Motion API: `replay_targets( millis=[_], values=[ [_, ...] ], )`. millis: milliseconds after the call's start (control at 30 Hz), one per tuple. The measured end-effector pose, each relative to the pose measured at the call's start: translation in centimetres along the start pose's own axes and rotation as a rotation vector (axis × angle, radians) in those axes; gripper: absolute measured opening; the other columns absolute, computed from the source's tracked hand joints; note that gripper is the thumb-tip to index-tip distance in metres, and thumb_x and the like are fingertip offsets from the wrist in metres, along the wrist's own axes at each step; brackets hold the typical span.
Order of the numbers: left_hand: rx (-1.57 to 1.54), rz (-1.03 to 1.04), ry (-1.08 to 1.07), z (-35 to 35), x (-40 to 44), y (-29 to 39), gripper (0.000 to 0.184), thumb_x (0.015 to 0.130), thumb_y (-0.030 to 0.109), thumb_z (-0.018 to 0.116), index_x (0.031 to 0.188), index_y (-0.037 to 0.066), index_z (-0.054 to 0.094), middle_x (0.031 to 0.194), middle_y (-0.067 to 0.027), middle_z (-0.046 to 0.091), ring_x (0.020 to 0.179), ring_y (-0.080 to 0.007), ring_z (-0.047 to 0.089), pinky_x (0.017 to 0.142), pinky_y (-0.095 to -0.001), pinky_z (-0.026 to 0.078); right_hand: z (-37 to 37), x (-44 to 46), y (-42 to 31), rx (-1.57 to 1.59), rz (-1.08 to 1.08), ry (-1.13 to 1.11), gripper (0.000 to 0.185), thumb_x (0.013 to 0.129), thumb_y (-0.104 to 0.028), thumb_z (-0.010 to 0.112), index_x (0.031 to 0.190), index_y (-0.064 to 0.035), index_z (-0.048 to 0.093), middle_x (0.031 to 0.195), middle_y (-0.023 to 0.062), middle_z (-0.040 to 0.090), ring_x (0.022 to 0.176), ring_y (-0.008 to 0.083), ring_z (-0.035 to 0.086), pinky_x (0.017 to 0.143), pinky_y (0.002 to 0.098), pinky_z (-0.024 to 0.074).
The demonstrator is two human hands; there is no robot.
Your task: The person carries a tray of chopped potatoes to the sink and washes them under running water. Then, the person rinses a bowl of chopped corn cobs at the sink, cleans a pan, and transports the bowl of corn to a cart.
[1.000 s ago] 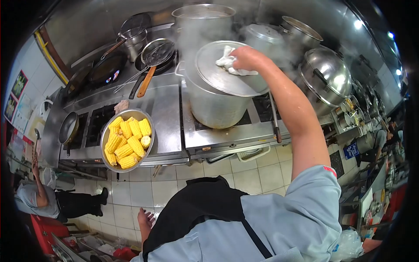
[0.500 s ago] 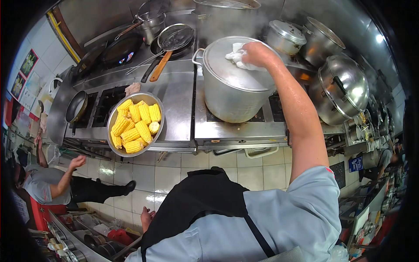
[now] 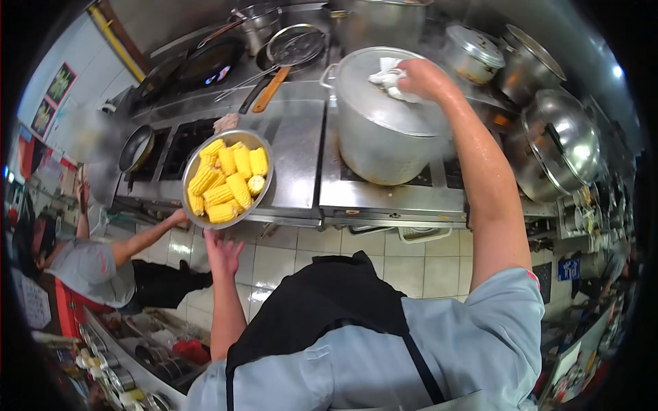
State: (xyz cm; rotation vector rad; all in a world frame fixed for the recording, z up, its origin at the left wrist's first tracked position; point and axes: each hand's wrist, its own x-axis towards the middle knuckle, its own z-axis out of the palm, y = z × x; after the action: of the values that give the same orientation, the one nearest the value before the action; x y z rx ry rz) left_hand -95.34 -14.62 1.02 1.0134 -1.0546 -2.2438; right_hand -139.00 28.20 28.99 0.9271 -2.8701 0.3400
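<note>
My right hand (image 3: 426, 79) is closed on a white cloth (image 3: 392, 77) at the top of a large pot's lid (image 3: 373, 103). The lid sits on the tall metal pot (image 3: 384, 154); whether the cloth covers a knob is hidden. My left hand (image 3: 223, 255) is open, fingers spread, just below the near edge of a metal bowl (image 3: 266, 186). Pieces of yellow corn (image 3: 221, 195) fill this bowl at the stove's front edge. A co-worker's hand (image 3: 179, 218) is by the bowl's lower left side.
Steam hangs around the pots. Behind the bowl lie a strainer with a wooden handle (image 3: 273, 89) and a small frying pan (image 3: 137, 148). A domed steel pot (image 3: 555, 144) and a lidded pot (image 3: 474, 55) stand to the right. The co-worker (image 3: 96, 270) stands at left.
My left hand has risen from beside my apron to the bowl. The co-worker's hand has reached right toward the bowl. My right hand still grips the cloth on the lid.
</note>
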Motion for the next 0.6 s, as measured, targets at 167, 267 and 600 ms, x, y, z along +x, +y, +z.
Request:
replay_targets(
  millis=[167,267,600],
  values=[
    [-0.008,0.068,-0.119,3.0,4.2,0.2,0.062,0.101,0.039,0.06,0.15,0.019,0.028,0.153,-0.0133,0.041,0.133,-0.0428,0.049,0.098,-0.0702,0.043,-3.0,-0.9,-2.4,-0.145,0.039,-0.202,0.055,0.086,-0.026,0.067,0.138,-0.0077,0.06,0.131,0.024,0.064,0.119,0.0365,0.063,0.102,0.0429,0.0498],
    [0.048,0.132,-0.015,4.9,1.2,0.9,0.055,0.101,0.026,0.059,0.148,0.017,0.03,0.146,-0.0139,0.048,0.121,-0.04,0.059,0.089,-0.0647,0.052,-3.4,-5.6,-7.8,-0.258,0.048,0.432,0.052,0.089,-0.032,0.069,0.135,-0.0079,0.062,0.133,0.0214,0.063,0.12,0.0377,0.061,0.102,0.0463,0.0495],
    [-0.094,0.201,-0.048,4.2,0.3,0.2,0.05,0.088,0.004,0.051,0.137,0.007,0.044,0.131,-0.0143,0.059,0.11,-0.0355,0.065,0.081,-0.0564,0.059,21.3,-12.7,-24.3,1.009,-0.014,-0.587,0.048,0.098,-0.043,0.063,0.123,-0.0027,0.061,0.108,0.0127,0.068,0.096,0.0201,0.067,0.076,0.036,0.0571]
  ],
)
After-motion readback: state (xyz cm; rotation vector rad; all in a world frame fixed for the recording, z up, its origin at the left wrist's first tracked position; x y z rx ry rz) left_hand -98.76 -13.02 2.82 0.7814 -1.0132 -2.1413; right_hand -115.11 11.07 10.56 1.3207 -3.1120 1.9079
